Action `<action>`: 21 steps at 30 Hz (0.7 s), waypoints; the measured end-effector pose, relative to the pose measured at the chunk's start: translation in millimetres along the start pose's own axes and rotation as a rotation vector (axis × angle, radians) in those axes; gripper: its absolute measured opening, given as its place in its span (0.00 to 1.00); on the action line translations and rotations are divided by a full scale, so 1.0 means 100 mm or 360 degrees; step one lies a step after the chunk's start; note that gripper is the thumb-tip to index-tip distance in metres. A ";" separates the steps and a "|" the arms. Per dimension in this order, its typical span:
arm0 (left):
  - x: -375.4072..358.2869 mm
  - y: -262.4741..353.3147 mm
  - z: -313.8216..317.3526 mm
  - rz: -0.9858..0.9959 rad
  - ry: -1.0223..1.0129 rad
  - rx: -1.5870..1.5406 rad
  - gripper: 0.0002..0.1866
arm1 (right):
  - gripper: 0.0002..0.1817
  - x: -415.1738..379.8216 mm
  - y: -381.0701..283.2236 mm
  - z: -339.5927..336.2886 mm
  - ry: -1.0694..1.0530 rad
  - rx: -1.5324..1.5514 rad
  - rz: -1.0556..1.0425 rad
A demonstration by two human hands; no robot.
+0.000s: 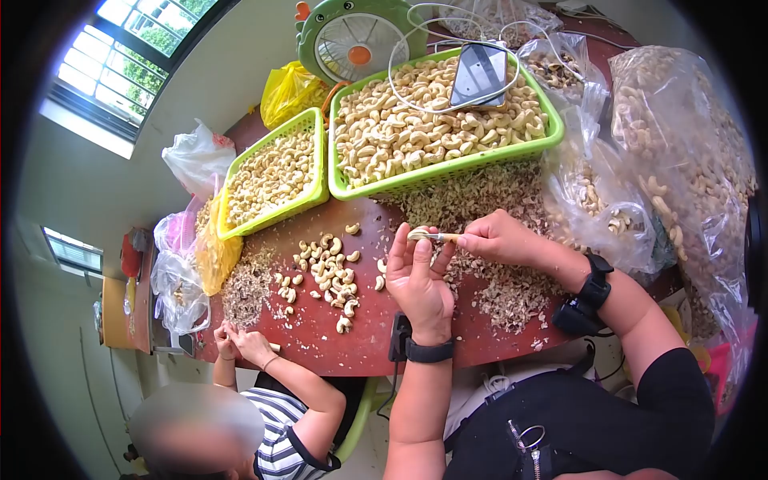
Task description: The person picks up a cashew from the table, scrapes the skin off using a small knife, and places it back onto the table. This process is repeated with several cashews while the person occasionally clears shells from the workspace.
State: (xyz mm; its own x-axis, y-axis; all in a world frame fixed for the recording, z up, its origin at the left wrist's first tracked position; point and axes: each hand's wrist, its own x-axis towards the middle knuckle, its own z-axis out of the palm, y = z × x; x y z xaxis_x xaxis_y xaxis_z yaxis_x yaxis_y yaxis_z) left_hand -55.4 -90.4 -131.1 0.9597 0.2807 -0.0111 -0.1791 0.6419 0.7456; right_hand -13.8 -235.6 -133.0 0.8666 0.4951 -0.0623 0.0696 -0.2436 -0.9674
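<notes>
Between the fingertips of my left hand (422, 292) is a cashew nut (417, 234), held up above the red table (368, 220). My right hand (498, 238) grips a small knife (445, 237) by its light handle, and the metal blade meets the nut. Beneath both hands lie heaps of peeled skin flakes (512, 300). A loose group of cashews (328, 268) is spread on the table to the left of my left hand, with a couple of nuts close beside its wrist side.
Behind my hands stand a large green basket (456, 170) and a smaller one (280, 210), both full of cashews. A phone (480, 72) with a cable lies on the nuts. Plastic bags (680, 144) crowd the right. Another person (288, 408) works at left. A green fan (356, 44) stands behind.
</notes>
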 end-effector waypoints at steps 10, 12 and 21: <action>-0.04 0.00 0.03 0.0133 -0.0035 0.0192 0.17 | 0.21 -0.01 0.05 -0.01 0.0029 -0.0252 -0.0108; -0.04 -0.02 0.03 0.0153 -0.0036 0.0193 0.17 | 0.21 -0.01 0.04 -0.01 0.0045 -0.0261 -0.0141; -0.04 -0.04 0.04 0.0042 -0.0040 0.0061 0.19 | 0.20 -0.02 -0.02 -0.01 0.0065 -0.0036 0.0106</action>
State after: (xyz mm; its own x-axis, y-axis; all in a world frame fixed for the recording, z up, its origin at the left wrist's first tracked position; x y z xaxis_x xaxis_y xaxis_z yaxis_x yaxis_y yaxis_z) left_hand -57.8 -97.5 -131.2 0.9600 0.2787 0.0255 -0.1965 0.6064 0.7705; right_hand -15.9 -236.7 -130.3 0.8891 0.4427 -0.1160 0.0216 -0.2938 -0.9556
